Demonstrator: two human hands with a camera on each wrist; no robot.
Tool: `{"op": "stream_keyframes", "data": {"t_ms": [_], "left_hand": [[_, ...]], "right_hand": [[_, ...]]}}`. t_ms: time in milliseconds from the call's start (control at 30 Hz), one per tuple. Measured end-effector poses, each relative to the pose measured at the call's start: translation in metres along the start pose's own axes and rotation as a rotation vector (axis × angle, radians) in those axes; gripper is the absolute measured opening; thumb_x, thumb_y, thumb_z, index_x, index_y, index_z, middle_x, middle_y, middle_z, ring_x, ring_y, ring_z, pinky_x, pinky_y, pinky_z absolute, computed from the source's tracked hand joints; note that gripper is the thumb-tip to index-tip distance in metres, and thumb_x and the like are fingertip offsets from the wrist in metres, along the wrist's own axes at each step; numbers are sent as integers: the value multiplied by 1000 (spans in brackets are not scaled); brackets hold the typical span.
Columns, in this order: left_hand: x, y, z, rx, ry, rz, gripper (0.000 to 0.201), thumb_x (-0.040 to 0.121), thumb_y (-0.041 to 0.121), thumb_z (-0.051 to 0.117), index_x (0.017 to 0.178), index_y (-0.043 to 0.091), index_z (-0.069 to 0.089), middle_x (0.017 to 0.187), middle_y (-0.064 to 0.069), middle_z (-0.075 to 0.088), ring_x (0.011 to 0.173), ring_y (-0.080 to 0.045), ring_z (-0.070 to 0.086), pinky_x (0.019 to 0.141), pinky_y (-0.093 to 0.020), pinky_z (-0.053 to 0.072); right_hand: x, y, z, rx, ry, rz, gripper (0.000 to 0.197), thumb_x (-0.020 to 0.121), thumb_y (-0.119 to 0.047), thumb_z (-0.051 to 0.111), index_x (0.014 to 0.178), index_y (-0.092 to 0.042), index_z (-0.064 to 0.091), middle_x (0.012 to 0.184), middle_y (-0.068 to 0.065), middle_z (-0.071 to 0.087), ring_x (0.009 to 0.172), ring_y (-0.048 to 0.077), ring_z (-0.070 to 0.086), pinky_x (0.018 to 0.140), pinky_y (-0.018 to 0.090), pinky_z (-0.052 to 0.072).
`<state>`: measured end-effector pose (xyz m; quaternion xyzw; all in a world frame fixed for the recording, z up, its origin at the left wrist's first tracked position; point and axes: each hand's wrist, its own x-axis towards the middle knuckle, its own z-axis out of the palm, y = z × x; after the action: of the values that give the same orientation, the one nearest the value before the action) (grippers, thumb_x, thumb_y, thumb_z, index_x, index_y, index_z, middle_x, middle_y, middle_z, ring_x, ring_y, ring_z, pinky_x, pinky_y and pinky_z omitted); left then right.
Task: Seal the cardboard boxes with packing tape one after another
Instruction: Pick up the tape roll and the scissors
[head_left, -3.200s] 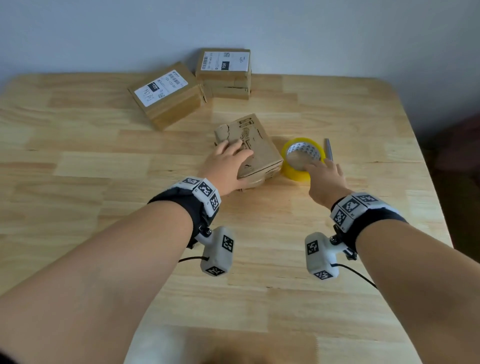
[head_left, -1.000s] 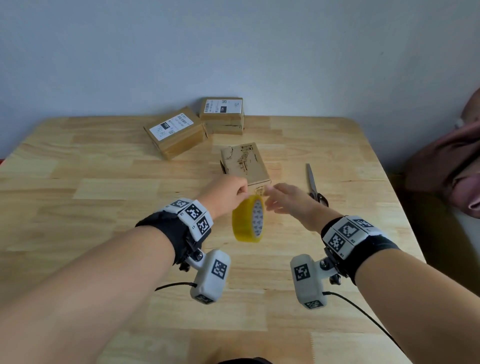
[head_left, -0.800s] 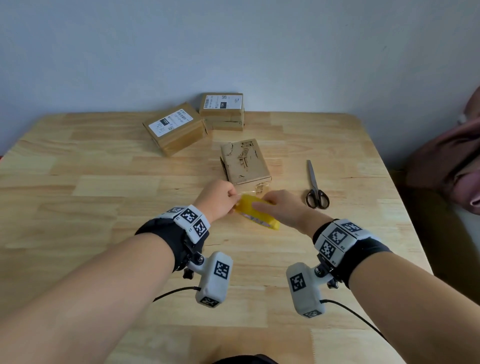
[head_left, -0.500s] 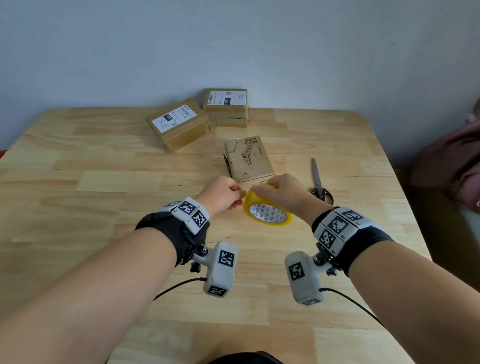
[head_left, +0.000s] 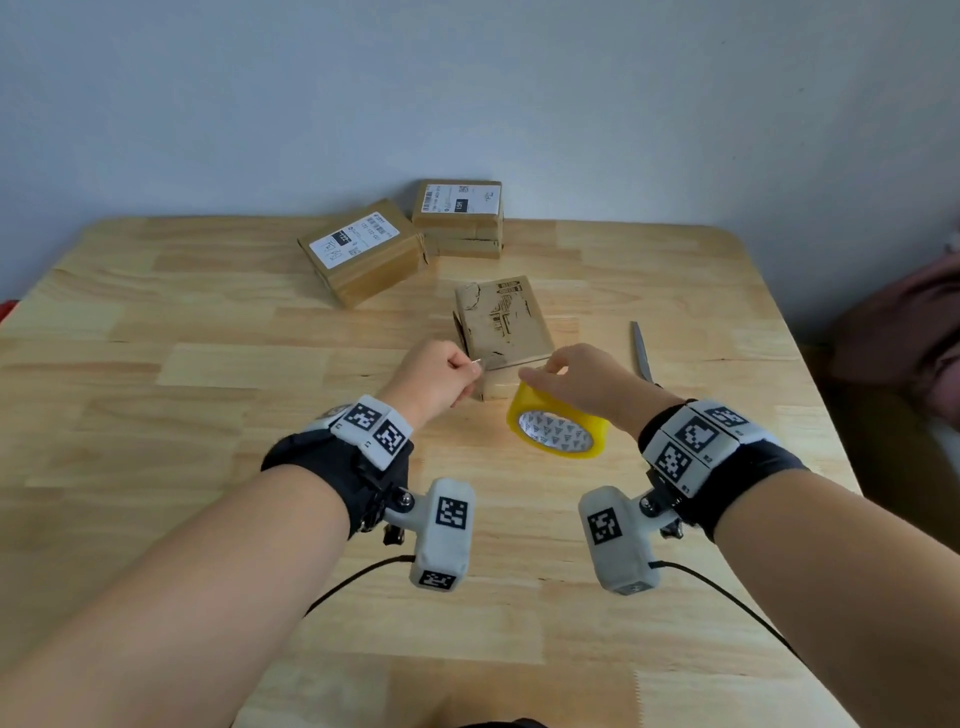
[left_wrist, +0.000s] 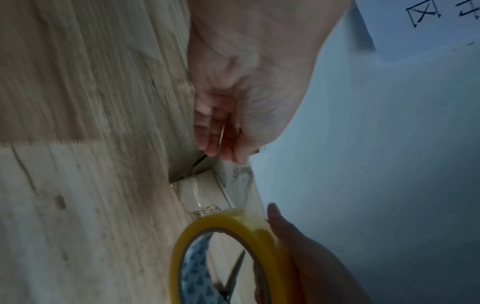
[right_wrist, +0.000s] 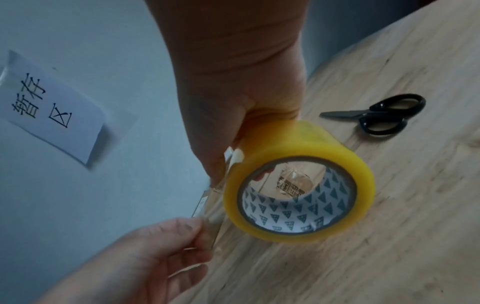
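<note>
My right hand grips the yellow roll of packing tape from above, just over the table. A short clear strip runs from the roll to my left hand, which pinches the strip's free end between thumb and fingers. Right behind both hands lies a small worn cardboard box with printed marks on its top. Two more boxes with white labels sit further back: a tilted one and a squarer one.
Black-handled scissors lie on the wooden table right of the worn box. A grey wall carries a white paper sign. Dark reddish cloth sits beyond the table's right edge.
The roll left the table beside the box and came up between both hands. My left hand let go of the box, took the tape's end and has drawn a short strip leftward.
</note>
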<state>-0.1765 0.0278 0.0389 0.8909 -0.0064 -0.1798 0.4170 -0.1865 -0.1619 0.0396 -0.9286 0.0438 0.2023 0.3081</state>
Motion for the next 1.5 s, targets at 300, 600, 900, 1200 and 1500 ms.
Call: {"op": "stream_keyframes", "data": {"t_ms": [300, 600, 900, 1200, 1500], "left_hand": [[38, -10, -6, 324, -12, 148, 24, 98, 23, 49, 93, 4, 61, 135, -8, 52, 124, -23, 48, 98, -29, 33], [115, 13, -24, 622, -362, 141, 25, 93, 36, 54, 70, 29, 48, 160, -7, -1, 144, -37, -16, 112, -55, -15], [145, 11, -24, 340, -368, 107, 10, 83, 33, 70, 87, 24, 72, 159, 1, 3, 143, -26, 19, 116, -41, 14], [89, -13, 3, 187, -115, -12, 17, 84, 43, 66, 68, 38, 64, 157, 6, 18, 144, -25, 16, 115, -54, 12], [89, 23, 1, 426, -89, 25, 37, 98, 40, 43, 93, 10, 65, 109, -2, 57, 110, -25, 49, 110, -49, 24]], "right_hand": [[21, -4, 17, 68, 41, 109, 46, 89, -52, 54, 82, -7, 63, 76, 6, 57, 62, 17, 51, 54, 24, 39], [56, -1, 15, 284, 20, 302, 38, 89, -39, 53, 85, -3, 66, 59, 3, 55, 54, 16, 51, 54, 22, 41], [79, 12, -5, 265, 75, 292, 28, 85, -30, 56, 73, -6, 63, 55, 3, 54, 54, 19, 53, 57, 27, 43], [68, 15, -13, 169, 22, 228, 40, 85, -40, 64, 119, -19, 65, 109, 1, 60, 84, 21, 60, 75, 34, 54], [49, 22, -22, 139, 171, 140, 40, 88, -37, 61, 64, -10, 44, 60, 4, 29, 57, 18, 29, 50, 26, 22]]}}
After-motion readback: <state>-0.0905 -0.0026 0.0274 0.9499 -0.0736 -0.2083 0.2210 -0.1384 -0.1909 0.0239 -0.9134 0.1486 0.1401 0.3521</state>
